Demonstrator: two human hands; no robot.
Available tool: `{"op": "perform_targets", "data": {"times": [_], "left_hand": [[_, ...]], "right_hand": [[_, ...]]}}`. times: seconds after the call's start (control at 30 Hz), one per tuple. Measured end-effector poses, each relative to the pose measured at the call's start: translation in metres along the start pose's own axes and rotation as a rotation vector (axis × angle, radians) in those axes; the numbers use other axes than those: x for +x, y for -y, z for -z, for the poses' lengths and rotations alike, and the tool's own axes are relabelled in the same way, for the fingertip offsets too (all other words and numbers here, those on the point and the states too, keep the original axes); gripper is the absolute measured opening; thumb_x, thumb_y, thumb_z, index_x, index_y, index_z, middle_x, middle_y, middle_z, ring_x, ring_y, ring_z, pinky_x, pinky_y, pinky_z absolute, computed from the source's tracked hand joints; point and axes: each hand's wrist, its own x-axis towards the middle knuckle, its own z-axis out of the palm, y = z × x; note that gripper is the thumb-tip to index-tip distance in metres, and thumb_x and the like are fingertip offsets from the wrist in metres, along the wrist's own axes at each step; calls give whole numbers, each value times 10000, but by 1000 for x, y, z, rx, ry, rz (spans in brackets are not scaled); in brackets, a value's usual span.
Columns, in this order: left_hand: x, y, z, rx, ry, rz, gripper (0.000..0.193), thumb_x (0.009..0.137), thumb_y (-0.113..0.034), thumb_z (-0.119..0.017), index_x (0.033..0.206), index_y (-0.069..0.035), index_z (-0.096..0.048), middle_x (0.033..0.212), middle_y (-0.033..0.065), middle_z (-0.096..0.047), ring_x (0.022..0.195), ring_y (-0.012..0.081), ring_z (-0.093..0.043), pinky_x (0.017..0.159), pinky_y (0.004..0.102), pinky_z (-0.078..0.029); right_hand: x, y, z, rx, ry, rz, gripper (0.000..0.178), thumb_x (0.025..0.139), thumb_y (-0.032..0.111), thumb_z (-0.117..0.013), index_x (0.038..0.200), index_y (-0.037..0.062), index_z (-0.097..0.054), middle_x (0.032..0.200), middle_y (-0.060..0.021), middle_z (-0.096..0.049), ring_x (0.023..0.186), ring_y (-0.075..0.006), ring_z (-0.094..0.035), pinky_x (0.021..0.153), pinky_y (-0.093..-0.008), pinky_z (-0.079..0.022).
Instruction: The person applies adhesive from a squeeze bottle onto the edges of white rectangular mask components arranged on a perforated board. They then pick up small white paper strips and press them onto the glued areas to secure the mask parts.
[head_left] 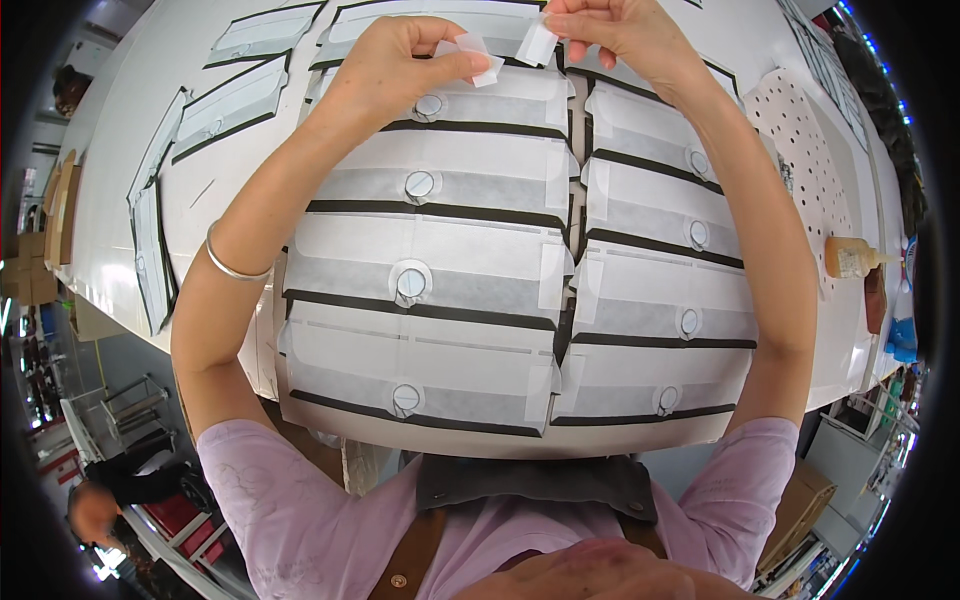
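Observation:
My left hand (400, 68) is closed, pinching small white strips (478, 62) between thumb and fingers. Between the thumb and forefinger of my right hand (635, 38) is another white strip (537, 42), hanging over the end of a far panel. Beneath both hands lie flat white and grey panels (430, 245) with black edges, arranged in two columns. Each nearer panel carries a round silvery disc (411, 284) near its lower edge. Pale strips (551, 276) cover the right ends of several left-column panels.
More black-edged panels (232, 108) lie on the white table (225, 190) at the left. To the right are a white board with holes (800, 130) and a bottle of yellowish liquid (850, 257). Another person (95, 515) is at the lower left, beyond the table.

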Motion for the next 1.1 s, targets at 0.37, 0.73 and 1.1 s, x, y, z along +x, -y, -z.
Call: {"op": "perform_targets", "data": {"times": [0.37,0.73,1.1], "left_hand": [[4,6,-2,412,40,-438,264,995,-284,-669,1059,-35,-727,1331,102,-671,1440,302,-457,1141,428,-381],[15,7,-15,706,37,-639,214,1063,-226,-534,1117,-38,-619,1331,91,-664,1502,321,-357,1237,487,-276],[19,0,-18,740,183,-598,370,1054,-281,-528,1249,31,-573,1382,243,-575,1463,420,-372,1219,552,-256]], "right_hand": [[19,0,33,-151,-26,54,154,945,195,-758,995,50,-764,781,-10,-719,640,-60,-629,539,-199,-449],[51,-37,16,-53,102,120,91,919,80,-760,962,1,-766,795,-22,-708,668,-65,-596,593,-210,-474],[47,-31,12,-157,20,142,105,922,89,-758,972,-4,-766,834,-34,-732,742,-80,-639,673,-227,-513]]}}
